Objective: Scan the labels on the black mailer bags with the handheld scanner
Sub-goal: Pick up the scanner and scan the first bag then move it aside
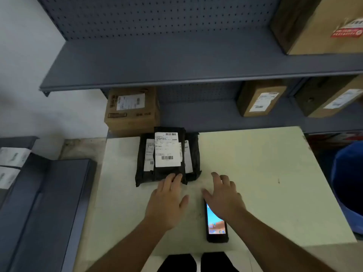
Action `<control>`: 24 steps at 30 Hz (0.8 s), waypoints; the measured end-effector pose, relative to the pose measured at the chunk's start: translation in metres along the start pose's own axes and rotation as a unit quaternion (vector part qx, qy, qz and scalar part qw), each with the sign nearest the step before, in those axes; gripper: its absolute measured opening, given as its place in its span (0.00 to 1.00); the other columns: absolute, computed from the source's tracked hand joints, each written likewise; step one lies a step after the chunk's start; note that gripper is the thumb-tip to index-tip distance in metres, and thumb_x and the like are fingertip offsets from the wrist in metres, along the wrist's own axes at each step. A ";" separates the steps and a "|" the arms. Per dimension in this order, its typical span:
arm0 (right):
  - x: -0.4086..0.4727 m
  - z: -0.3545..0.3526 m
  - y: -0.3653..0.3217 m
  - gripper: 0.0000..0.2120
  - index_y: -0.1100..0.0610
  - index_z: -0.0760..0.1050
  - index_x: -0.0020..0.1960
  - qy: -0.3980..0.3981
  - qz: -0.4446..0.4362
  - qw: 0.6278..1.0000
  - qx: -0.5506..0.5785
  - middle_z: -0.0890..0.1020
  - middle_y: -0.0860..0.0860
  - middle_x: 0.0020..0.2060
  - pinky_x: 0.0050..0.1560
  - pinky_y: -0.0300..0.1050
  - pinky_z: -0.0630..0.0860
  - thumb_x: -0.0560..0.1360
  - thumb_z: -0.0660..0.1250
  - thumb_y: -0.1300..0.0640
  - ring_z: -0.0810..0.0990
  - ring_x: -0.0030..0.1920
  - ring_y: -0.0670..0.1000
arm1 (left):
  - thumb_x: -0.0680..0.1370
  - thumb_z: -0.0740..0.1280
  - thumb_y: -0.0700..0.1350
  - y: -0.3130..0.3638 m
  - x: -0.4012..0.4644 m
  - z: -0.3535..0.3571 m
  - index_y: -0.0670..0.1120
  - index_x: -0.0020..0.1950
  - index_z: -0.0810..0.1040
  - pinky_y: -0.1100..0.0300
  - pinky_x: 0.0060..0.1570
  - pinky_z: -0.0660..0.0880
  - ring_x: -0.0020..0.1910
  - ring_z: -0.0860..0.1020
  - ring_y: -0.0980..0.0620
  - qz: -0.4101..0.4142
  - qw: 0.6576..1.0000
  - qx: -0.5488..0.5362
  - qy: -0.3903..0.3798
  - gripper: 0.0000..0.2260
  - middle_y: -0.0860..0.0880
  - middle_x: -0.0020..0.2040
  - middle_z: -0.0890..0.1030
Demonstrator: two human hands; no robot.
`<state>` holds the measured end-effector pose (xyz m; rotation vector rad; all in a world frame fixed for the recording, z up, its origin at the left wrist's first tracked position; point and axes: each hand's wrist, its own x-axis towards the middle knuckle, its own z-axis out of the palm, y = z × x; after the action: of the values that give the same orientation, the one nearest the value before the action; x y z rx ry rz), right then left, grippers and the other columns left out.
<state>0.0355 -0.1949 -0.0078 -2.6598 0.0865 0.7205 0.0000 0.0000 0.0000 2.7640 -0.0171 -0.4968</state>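
Three black mailer bags lie stacked on a white table point(255, 163), each with a white barcode label facing up. The top bag point(169, 173) sits over a left bag point(142, 163) and a right bag point(193, 154). My left hand point(167, 201) is open, its fingertips resting on the near edge of the top bag. My right hand point(224, 195) hovers open with fingers spread, just over the top end of the handheld scanner point(216, 226), a black phone-like device lying flat with its screen lit. Neither hand holds anything.
Grey metal shelving point(176, 61) stands behind the table, with cardboard boxes point(133, 110) on its lower level and one at the upper right point(322, 22). A dark grey shelf unit point(49, 203) stands at left. A blue bin point(347, 185) sits at right.
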 end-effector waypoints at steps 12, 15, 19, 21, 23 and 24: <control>-0.008 0.069 0.041 0.34 0.52 0.59 0.83 -0.065 0.130 0.988 0.044 0.70 0.53 0.73 0.66 0.59 0.77 0.82 0.64 0.41 0.71 0.71 0.58 | 0.83 0.57 0.59 -0.020 -0.011 0.064 0.51 0.84 0.54 0.50 0.72 0.70 0.79 0.62 0.48 -0.067 0.994 -0.038 -0.081 0.31 0.49 0.82 0.59; -0.009 0.080 0.049 0.35 0.55 0.59 0.82 -0.070 0.155 0.984 0.054 0.71 0.55 0.72 0.67 0.60 0.76 0.82 0.66 0.42 0.71 0.71 0.59 | 0.83 0.57 0.59 -0.025 -0.015 0.076 0.51 0.84 0.53 0.50 0.71 0.70 0.79 0.62 0.48 -0.076 0.991 -0.045 -0.097 0.31 0.50 0.82 0.59; -0.009 0.092 0.051 0.36 0.58 0.60 0.81 -0.078 0.174 0.981 0.046 0.70 0.55 0.73 0.66 0.60 0.77 0.81 0.66 0.41 0.71 0.71 0.59 | 0.83 0.57 0.59 -0.031 -0.020 0.087 0.51 0.83 0.53 0.50 0.71 0.71 0.78 0.62 0.48 -0.087 0.988 -0.052 -0.113 0.31 0.49 0.82 0.60; -0.009 0.099 0.050 0.37 0.58 0.60 0.80 -0.079 0.189 0.978 0.047 0.71 0.55 0.73 0.66 0.60 0.77 0.80 0.67 0.40 0.72 0.71 0.59 | 0.83 0.58 0.58 -0.031 -0.023 0.091 0.51 0.83 0.54 0.50 0.71 0.71 0.78 0.63 0.48 -0.086 0.988 -0.057 -0.116 0.31 0.49 0.82 0.60; -0.010 0.104 0.049 0.38 0.58 0.60 0.80 -0.072 0.209 0.974 0.047 0.71 0.55 0.72 0.65 0.60 0.77 0.80 0.68 0.39 0.72 0.71 0.58 | 0.83 0.58 0.58 -0.032 -0.026 0.095 0.51 0.83 0.53 0.50 0.72 0.71 0.79 0.62 0.49 -0.085 0.987 -0.060 -0.121 0.31 0.49 0.82 0.59; -0.010 0.106 0.047 0.39 0.58 0.60 0.80 -0.067 0.219 0.972 0.049 0.71 0.55 0.72 0.65 0.61 0.78 0.79 0.69 0.39 0.72 0.71 0.58 | 0.83 0.58 0.59 -0.033 -0.027 0.096 0.52 0.83 0.53 0.50 0.72 0.70 0.79 0.62 0.49 -0.084 0.987 -0.061 -0.124 0.31 0.50 0.82 0.59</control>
<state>-0.0309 -0.1990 -0.1038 -2.5093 0.6718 0.9997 -0.0601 0.0023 -0.0867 2.5802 0.1831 -0.8555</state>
